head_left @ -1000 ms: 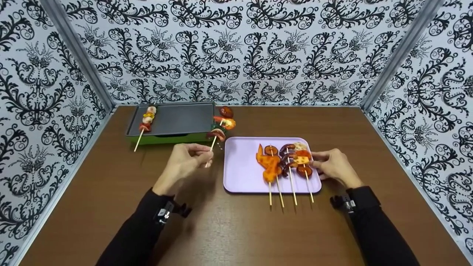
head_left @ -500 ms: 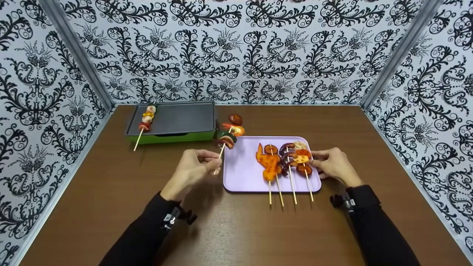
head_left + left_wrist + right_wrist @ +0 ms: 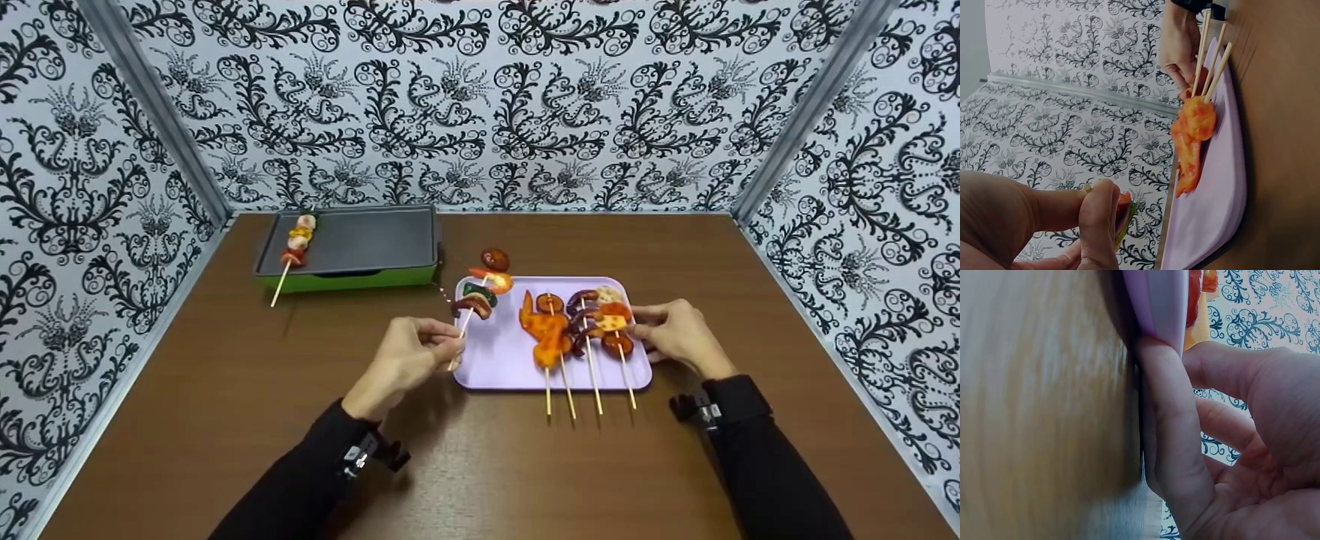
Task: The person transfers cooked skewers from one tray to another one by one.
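Observation:
My left hand [image 3: 416,360] pinches the bare stick end of a food skewer [image 3: 478,300] between thumb and fingers. Red, orange-white, green and brown pieces are threaded on it, and it is held tilted above the left side of a lilac tray [image 3: 487,360]. In the left wrist view the skewer is mostly hidden behind the fingers. At the tray's right edge, my right hand [image 3: 679,337] grips the rim, its digits on either side in the right wrist view. On the tray lie several skewers, among them an orange chicken-wing-like skewer [image 3: 546,337] and a dark tentacle-like skewer [image 3: 581,322].
At the back left stands a green grill with a dark flat plate [image 3: 375,232]. Another skewer [image 3: 298,244] lies on that plate's left side, its stick overhanging the front. Patterned walls [image 3: 480,112] enclose the brown table [image 3: 480,465] at the back and sides.
My left hand has carried its skewer right and toward me, from beside the grill to above the tray's left side. The right hand stays at the tray's edge.

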A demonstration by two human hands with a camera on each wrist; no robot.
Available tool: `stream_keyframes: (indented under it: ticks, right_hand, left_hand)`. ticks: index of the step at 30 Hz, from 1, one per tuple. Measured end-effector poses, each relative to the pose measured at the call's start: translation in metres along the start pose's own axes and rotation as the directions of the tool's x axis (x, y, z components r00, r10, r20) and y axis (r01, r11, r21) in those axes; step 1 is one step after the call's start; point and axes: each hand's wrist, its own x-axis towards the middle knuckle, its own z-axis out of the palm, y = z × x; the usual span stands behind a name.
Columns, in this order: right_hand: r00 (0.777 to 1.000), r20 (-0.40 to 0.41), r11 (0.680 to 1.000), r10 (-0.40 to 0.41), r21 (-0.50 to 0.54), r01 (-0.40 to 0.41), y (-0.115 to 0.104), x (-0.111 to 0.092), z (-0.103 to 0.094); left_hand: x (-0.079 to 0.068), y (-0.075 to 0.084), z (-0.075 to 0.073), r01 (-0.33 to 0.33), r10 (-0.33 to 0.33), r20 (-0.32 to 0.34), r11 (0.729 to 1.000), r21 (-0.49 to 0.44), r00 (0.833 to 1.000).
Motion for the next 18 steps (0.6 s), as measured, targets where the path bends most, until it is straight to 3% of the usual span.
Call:
stream_keyframes:
  ticks: [18]
  right_hand:
    - [1.0,0.011,1.0,-0.015,-0.001,0.015,0.001,-0.001,-0.001]
  left_hand:
    - [-0.005,-0.018,0.025,0.007,-0.007,0.04,1.0,-0.001,0.999]
